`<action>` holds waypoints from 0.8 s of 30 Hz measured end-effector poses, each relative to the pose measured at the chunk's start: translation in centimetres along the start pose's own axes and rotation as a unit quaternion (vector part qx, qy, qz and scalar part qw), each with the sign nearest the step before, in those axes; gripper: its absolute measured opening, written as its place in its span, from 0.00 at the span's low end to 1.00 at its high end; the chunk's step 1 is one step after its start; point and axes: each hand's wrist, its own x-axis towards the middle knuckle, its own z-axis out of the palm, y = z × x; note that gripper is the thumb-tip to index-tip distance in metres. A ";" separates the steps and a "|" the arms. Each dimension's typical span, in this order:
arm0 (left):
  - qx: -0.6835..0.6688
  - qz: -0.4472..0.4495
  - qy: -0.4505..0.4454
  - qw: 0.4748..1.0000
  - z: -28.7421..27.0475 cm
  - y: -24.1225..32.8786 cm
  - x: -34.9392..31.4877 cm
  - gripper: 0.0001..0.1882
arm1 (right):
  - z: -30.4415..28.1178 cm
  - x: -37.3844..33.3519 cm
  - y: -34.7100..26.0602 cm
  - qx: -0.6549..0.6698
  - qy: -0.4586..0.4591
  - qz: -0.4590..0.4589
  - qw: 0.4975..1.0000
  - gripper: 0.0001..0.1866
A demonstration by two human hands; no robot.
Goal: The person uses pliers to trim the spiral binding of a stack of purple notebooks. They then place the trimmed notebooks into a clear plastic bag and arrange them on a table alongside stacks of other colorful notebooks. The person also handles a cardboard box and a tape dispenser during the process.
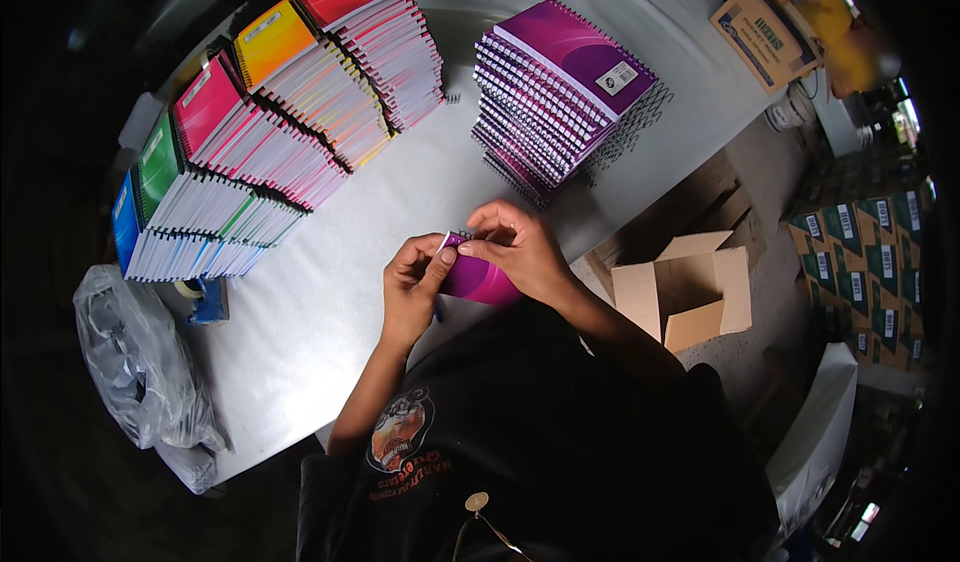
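Pinched a purple notebook near its far left corner with the left hand, thumb laid on the cover and fingers curled beneath. Bent the right hand over the far edge, thumb and forefinger nearly together beside the wire coil; could not tell whether pinching wire or cover. Held the notebook above the near side of the bench, close to the body, apparently partway through work at the coil.

Had a tall purple stack standing farther off, to the right, coils showing along its side; judged as done. Had five more piles fanned out at far left, likewise bound and seemingly finished: red, yellow, pink, green and blue. Judged only the notebook in hand as plainly left to complete; could not tell how many more remained.

Had a blue tape dispenser and a clear plastic bag at near left. Had an open cardboard box off the bench to the right, with stacked cartons farther right.
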 end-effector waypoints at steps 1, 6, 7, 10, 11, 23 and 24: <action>-0.004 0.005 0.007 1.000 -0.1 -0.3 -0.1 0.08 | 0.1 0.0 -0.2 -0.020 -0.014 -0.001 1.000 0.07; -0.015 0.016 0.030 0.999 -0.1 -1.0 -0.1 0.07 | 0.2 -0.2 -0.6 -0.107 -0.016 -0.053 0.993 0.05; -0.023 0.018 0.030 0.999 -0.1 -1.2 -0.1 0.07 | 0.3 -0.1 0.1 -0.121 -0.004 -0.104 0.987 0.05; -0.034 0.027 0.027 0.999 -0.3 -1.7 -0.1 0.07 | 0.7 -0.6 0.6 -0.102 0.020 -0.122 0.987 0.05; -0.030 0.031 0.022 0.999 -0.5 -1.8 -0.2 0.07 | 0.8 -0.8 0.7 -0.086 0.026 -0.106 0.990 0.05; 0.031 -0.017 0.046 0.998 -0.6 -2.5 -0.7 0.09 | 1.4 -1.9 2.1 -0.189 0.010 -0.193 0.963 0.13; 0.048 -0.018 0.047 0.998 -0.8 -2.9 -0.8 0.10 | 1.8 -2.1 3.0 -0.169 0.028 -0.157 0.973 0.14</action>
